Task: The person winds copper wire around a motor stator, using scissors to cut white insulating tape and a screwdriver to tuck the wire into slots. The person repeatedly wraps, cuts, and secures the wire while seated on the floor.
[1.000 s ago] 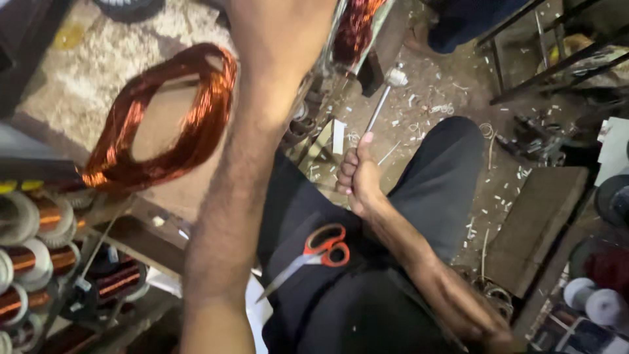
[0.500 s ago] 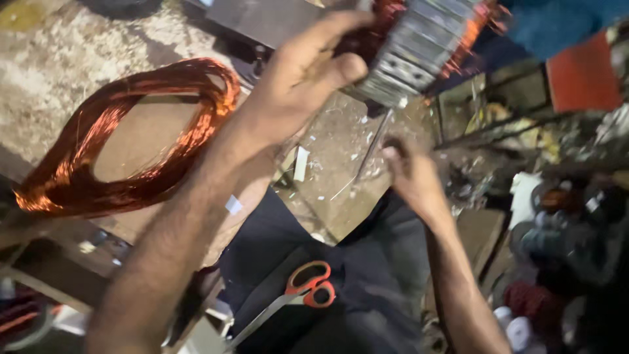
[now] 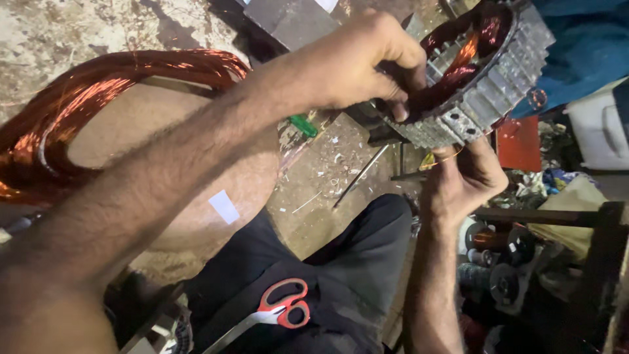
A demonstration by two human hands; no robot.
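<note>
Now | left hand fingers pinching copper winding inside stator | right hand fingers curled, gripping its near rim | scissors on lap.

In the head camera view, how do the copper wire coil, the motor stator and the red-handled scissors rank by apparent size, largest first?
1. Copper wire coil, cut off by the left edge.
2. Motor stator, held by the left hand and the right hand.
3. Scissors, on the lap.
Differing distances from the camera make true sizes unsure.

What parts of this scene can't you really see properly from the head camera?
- Stator core: top cut off by the frame edge.
- Left hand: fingertips hidden inside the core.
- Copper wire coil: partly behind the forearm.
- Scissors: blades run into dark.
- Spools: too dim.
</note>
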